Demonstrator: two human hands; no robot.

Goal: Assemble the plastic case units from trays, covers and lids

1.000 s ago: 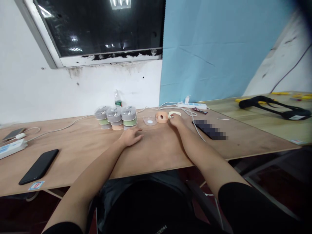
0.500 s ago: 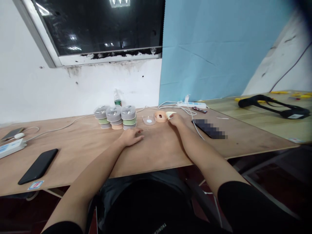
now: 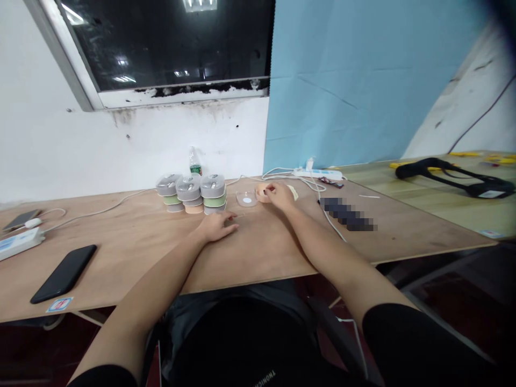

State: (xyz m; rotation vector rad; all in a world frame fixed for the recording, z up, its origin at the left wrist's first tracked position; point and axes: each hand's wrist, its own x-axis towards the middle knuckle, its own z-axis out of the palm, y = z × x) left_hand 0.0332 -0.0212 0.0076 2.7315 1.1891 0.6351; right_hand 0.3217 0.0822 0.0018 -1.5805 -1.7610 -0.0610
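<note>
Green bottle label can't be read; left hand is rested on table, fingers loosely spread, nothing seen held; clear dish, then peach container, partly covered by right hand, fingers narrowed, grip can't be told

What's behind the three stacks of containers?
Above the middle stack shows a clear plastic bottle with a green label, in front of the white wall. Its base is covered, as is the wooden tabletop behind the stacks, so anything low there cannot be seen.
</note>
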